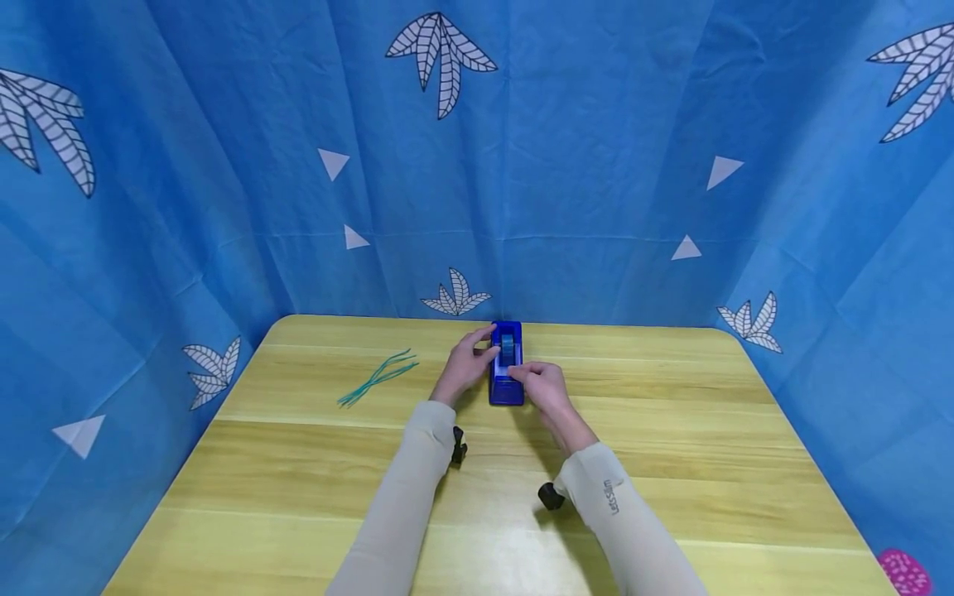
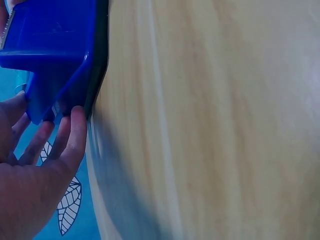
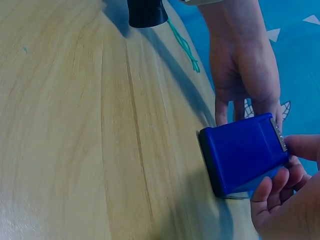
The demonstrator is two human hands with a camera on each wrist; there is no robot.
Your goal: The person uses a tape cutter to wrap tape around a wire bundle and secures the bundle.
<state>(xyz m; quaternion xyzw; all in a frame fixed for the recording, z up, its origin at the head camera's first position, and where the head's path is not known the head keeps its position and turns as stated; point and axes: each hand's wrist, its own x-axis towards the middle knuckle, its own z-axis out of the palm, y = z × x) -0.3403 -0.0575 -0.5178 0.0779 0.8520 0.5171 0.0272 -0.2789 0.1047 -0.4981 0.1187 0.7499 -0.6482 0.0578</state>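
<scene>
A blue tape dispenser [image 1: 507, 392] stands near the table's far edge, its long side running away from me. In its well sits a roll of tape [image 1: 508, 346]. My left hand [image 1: 464, 364] holds the dispenser from the left, thumb beside the roll and fingers along the side, as the left wrist view shows. At the front end, my right hand [image 1: 546, 386] pinches at the serrated cutter [image 3: 278, 134], where the tape's free end lies; the tape between the fingertips is mostly hidden. In the right wrist view its other fingers curl beside the dispenser.
Several thin teal strands [image 1: 376, 381] lie crossed on the wooden table [image 1: 641, 513], left of the dispenser. A blue patterned curtain [image 1: 596, 165] hangs close behind the table and on both sides. Black wrist cameras stick out from the light sleeves.
</scene>
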